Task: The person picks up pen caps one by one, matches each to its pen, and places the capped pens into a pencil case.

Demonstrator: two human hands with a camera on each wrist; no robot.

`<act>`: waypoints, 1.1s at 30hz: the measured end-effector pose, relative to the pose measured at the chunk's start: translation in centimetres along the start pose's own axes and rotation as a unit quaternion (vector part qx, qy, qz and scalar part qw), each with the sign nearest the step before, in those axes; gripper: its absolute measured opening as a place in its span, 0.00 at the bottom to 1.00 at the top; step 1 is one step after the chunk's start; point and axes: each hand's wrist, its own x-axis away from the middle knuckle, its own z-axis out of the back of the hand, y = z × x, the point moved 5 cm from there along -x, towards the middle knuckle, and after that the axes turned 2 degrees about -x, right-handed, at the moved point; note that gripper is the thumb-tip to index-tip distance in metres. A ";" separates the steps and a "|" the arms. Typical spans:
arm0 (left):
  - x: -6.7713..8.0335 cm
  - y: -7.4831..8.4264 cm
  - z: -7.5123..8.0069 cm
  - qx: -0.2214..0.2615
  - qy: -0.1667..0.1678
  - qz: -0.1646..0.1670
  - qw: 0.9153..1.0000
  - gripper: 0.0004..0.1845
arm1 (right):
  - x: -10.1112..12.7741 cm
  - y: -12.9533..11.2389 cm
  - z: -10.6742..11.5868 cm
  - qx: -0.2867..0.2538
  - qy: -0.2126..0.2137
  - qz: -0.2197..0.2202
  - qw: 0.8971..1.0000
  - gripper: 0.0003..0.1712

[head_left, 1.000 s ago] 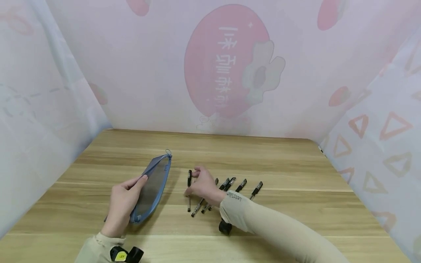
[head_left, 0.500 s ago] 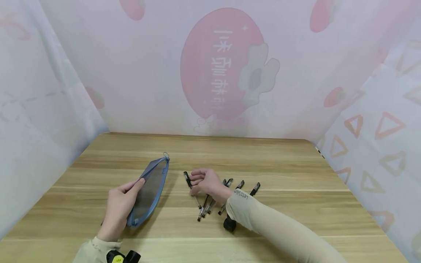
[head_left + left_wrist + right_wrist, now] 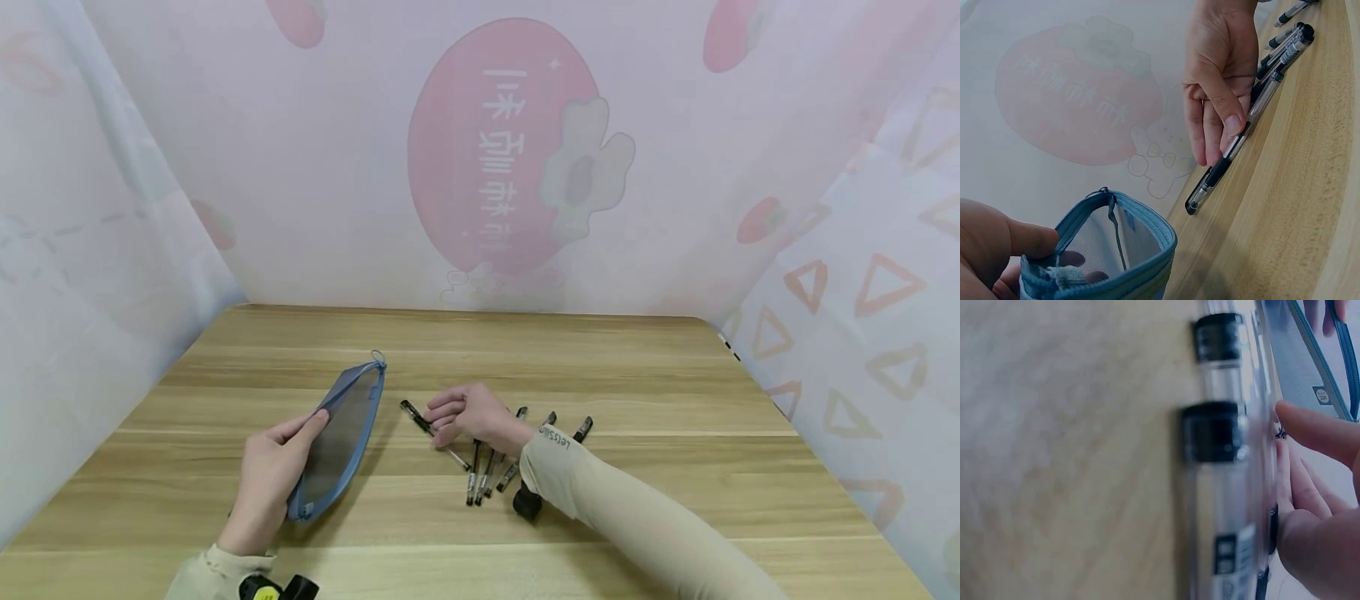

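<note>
My left hand (image 3: 277, 468) grips one side of a blue mesh zip pouch (image 3: 347, 437), thumb on its edge. The pouch is unzipped, and its mouth (image 3: 1150, 265) gapes in the left wrist view. My right hand (image 3: 482, 414) is low over the table, with fairly straight fingers (image 3: 1212, 134) pointing left. Its thumb tip touches a capped clear pen with a black grip (image 3: 1218, 170), which lies slanted with its cap toward the pouch. Several similar pens (image 3: 472, 485) lie under and beside the right hand, partly hidden by it.
The wooden table (image 3: 637, 350) has a printed cloth backdrop (image 3: 337, 167) along its back and sides. Two more black-capped pens lie to the right, one by the sleeve (image 3: 582, 429). A black wrist camera (image 3: 527, 503) hangs below the right cuff.
The pen at the right hand has turned, its cap swinging left toward the pouch. Other pens have shifted and rotated beneath the hand. The left hand keeps holding the pouch in place.
</note>
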 end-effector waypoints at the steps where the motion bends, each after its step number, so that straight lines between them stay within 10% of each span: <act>1: 0.0 0.0 0.0 -0.001 0.001 0.002 1.000 0.34 | 0.0 0.0 0.0 0.001 -0.001 0.001 1.000 0.34; 33: -0.5 -0.1 0.0 0.010 -0.003 0.002 1.000 0.34 | -0.3 -0.2 -0.3 0.081 0.032 0.015 0.996 0.22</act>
